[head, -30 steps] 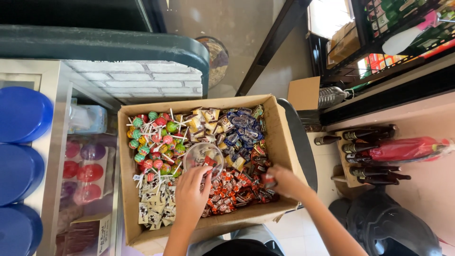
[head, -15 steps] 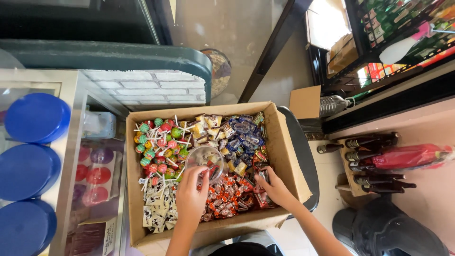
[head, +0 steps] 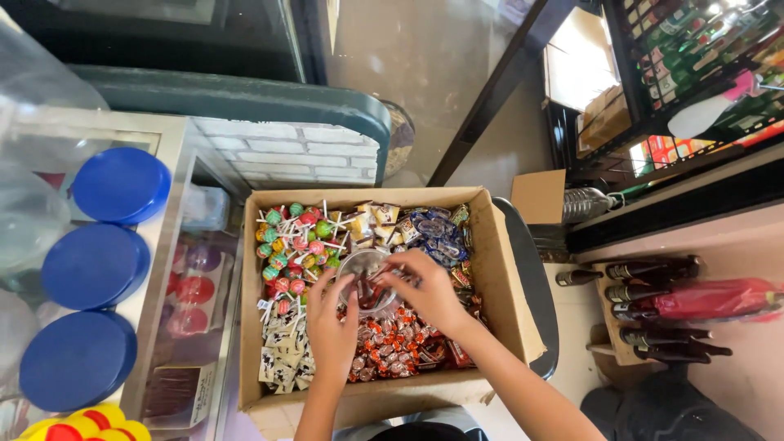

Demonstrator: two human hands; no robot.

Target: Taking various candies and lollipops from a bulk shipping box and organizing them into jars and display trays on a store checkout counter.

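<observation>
head view: a cardboard box [head: 500,269] sits open below the camera, packed with sweets sorted in patches: round lollipops [head: 294,237] on white sticks at the far left, blue-wrapped candies [head: 437,233] at the far right, small red-wrapped candies [head: 392,343] near the front, pale flat packets [head: 282,363] at the near left. a clear plastic cup [head: 366,282] stands among them near the middle. the left hand [head: 333,327] curls about the cup's near side, fingers half closed on its wall, seemingly to steady it on the loose heap. the right hand [head: 429,290] reaches over the rim with fingers bunched downward into the cup; whether it pinches a candy i cannot tell. the box is dull brown with bent flaps, the wrappers glossy and crinkled, the cup thin and see-through. left of the box, three blue lids [head: 98,265], round and smooth, lie in a row on a glass case [head: 159,343]. at the right, dark bottles [head: 653,314] lie side by side near a red packet [head: 710,298].
</observation>
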